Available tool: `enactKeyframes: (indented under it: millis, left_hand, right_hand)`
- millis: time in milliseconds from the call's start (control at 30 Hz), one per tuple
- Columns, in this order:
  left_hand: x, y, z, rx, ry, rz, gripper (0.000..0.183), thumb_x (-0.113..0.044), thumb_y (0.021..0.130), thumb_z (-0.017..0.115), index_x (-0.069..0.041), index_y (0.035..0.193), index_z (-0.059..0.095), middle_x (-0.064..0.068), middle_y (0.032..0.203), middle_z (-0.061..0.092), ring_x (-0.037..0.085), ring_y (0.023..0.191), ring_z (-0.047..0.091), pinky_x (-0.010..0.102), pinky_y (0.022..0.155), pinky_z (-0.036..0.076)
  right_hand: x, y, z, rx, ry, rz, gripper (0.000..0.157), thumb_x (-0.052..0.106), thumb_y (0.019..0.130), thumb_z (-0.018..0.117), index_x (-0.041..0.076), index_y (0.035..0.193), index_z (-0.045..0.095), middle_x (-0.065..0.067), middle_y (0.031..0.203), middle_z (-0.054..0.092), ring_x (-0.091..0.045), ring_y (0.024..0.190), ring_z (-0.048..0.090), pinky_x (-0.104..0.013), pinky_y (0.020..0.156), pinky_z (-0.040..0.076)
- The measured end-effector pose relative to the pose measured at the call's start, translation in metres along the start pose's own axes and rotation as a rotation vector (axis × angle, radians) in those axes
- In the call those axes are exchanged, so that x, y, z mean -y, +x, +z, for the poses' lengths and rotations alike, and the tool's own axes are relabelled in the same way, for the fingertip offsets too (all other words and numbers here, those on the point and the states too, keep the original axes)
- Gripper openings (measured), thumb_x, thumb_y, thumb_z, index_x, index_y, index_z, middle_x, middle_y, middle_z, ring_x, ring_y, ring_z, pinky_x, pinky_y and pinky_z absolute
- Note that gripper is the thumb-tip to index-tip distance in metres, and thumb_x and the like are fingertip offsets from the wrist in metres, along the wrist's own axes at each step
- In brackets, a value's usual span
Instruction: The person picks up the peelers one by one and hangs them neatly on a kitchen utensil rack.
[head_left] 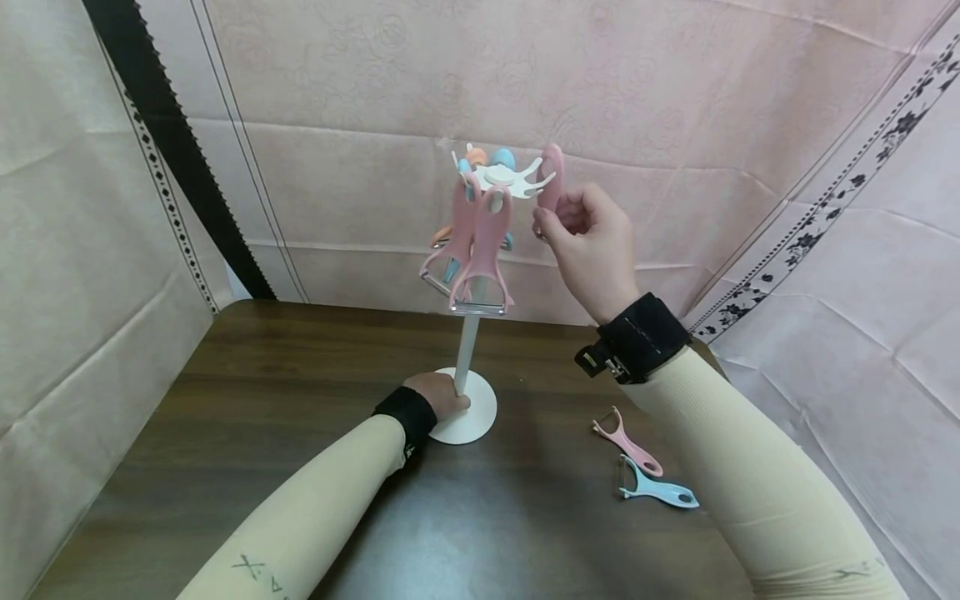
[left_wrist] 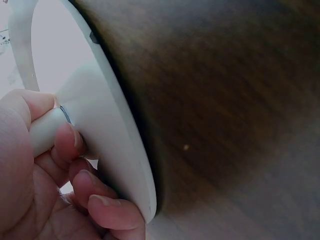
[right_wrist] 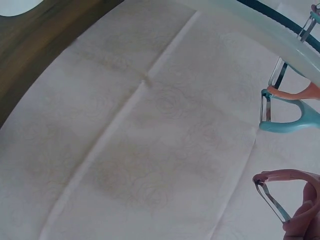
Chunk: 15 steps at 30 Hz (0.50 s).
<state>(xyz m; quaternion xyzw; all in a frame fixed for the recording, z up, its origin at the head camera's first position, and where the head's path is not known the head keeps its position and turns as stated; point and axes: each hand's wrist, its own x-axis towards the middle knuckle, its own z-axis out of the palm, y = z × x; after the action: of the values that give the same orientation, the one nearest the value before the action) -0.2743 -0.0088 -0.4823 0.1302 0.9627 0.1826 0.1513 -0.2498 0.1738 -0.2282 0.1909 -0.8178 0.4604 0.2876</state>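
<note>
A white hanging rack [head_left: 467, 342] stands upright on the table, its hooks [head_left: 504, 177] spread at the top. My left hand [head_left: 438, 395] grips its post just above the round base [left_wrist: 125, 130], with the fingers curled round it. Up beside the hooks, my right hand [head_left: 596, 246] pinches a pink peeler [head_left: 552, 171]; its handle is at a right-hand hook, and I cannot tell whether it hangs there. The right wrist view shows that pink peeler's [right_wrist: 285, 174] blade end by the fingers. Pink peelers [head_left: 491, 237] hang at the front, with blue and orange peelers [right_wrist: 295, 94] partly hidden behind.
On the table's right side lie a pink peeler [head_left: 628, 443] and a blue peeler [head_left: 660, 490], close together beside my right forearm. The brown wooden table [head_left: 300, 467] ends at a pale cloth backdrop [head_left: 360, 192], which also rises at both sides.
</note>
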Motion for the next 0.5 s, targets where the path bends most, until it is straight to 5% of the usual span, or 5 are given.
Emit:
enactKeyframes:
  millis: [500]
  left_hand:
    - [0.0057, 0.0082, 0.0083, -0.019, 0.023, 0.012, 0.036, -0.041, 0.089, 0.058, -0.011, 0.073, 0.069, 0.000, 0.062, 0.059, 0.019, 0.062, 0.055, 0.033, 0.060, 0.041]
  right_hand:
    - [0.0066, 0.0000, 0.0068, 0.014, 0.023, -0.003, 0.019, 0.018, 0.091, 0.068, 0.004, 0.098, 0.060, -0.003, 0.083, 0.067, -0.014, 0.074, 0.060, -0.024, 0.066, 0.044]
